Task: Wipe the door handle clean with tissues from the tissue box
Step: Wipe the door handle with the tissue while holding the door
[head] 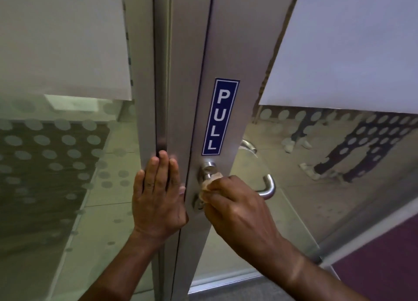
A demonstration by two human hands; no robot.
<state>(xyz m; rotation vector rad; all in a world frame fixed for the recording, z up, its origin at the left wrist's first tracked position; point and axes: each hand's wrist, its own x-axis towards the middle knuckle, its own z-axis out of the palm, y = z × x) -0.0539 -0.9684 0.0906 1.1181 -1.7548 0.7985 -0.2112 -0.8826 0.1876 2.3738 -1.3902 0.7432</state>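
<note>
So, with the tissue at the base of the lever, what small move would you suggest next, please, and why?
Probably slide the right hand and its crumpled beige tissue outward along the brushed steel lever door handle: the tissue covers only the part near the door, the curved end is bare, and the left hand lies flat against the grey metal door frame.

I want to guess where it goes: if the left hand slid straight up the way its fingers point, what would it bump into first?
Probably nothing soon. The left hand lies flat on the door frame, fingers pointing up, and the frame above looks bare as far as the picture shows.
</note>
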